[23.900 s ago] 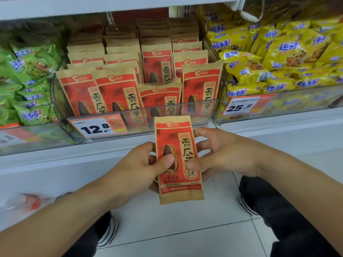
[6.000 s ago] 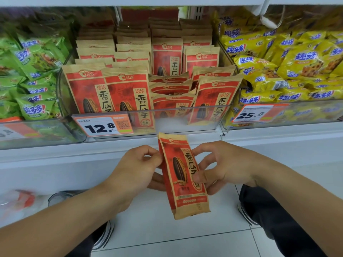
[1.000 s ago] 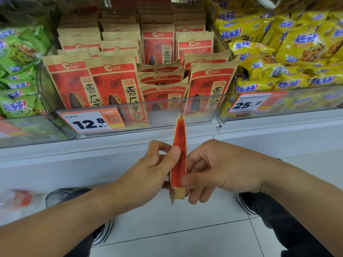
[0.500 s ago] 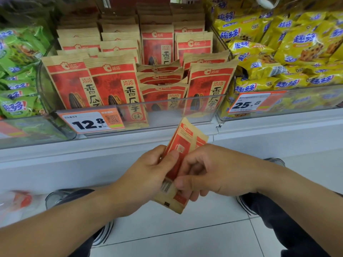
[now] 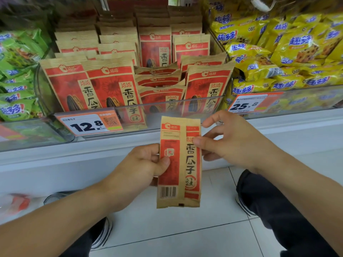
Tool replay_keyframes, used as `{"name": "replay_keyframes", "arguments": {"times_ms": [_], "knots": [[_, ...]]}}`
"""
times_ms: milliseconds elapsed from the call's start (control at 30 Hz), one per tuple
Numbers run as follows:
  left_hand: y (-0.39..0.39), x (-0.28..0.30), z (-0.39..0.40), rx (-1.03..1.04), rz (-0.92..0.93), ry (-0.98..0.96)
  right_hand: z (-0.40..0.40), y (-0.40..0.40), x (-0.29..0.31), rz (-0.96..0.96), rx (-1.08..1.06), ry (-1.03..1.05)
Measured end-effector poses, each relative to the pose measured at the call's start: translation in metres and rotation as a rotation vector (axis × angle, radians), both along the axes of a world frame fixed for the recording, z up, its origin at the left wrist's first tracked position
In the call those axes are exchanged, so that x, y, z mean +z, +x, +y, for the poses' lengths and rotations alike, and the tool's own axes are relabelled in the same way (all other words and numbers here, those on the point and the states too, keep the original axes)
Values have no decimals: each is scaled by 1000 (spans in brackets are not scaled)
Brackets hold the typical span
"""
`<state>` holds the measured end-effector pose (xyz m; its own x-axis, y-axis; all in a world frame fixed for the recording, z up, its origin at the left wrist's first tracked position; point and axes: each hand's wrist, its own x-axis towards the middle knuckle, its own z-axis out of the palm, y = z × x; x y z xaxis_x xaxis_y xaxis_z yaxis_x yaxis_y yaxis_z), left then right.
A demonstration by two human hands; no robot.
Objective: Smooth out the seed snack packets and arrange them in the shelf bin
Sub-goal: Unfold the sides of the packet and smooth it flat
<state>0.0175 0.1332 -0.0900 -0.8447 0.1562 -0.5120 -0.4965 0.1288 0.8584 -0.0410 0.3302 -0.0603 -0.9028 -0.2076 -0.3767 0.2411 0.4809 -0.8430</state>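
The tan-and-red paper seed packet [image 5: 179,162] had turned from edge-on to back-side flat. The left hand [image 5: 146,164] and right hand [image 5: 228,143] pinched its edges, so smoothing looked nearly finished; binning remained.

White shelf [image 5: 130,153], clear shelf bin [image 5: 167,115] of upright seed packets [image 5: 115,93], flanked by green and yellow snack bins

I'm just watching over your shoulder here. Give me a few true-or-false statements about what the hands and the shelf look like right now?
1. Both hands hold one packet. True: the left hand grips its left edge, the right hand pinches its right edge.
2. The packet shows its barcode side. True.
3. The held packet is inside the clear bin. False: it is in front of and below the bin.
4. The orange price tag reads 25.8. False: it reads 12.8.
5. Green bags lie right of the bin. False: they lie left; yellow bags are right.
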Motion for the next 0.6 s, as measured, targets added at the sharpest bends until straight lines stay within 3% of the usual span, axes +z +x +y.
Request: {"name": "replay_keyframes", "arguments": {"times_ms": [133,233,333,600], "knots": [[-1,2,4,144,34,-12,-7,4,4,-60,10,-163],[-1,1,6,194,184,-146,-9,7,4,-62,60,-189],[-1,2,5,143,318,-211,-13,12,4,-89,115,-180],[-2,-3,-3,56,376,-409,-18,12,-1,-132,127,-153]]}}
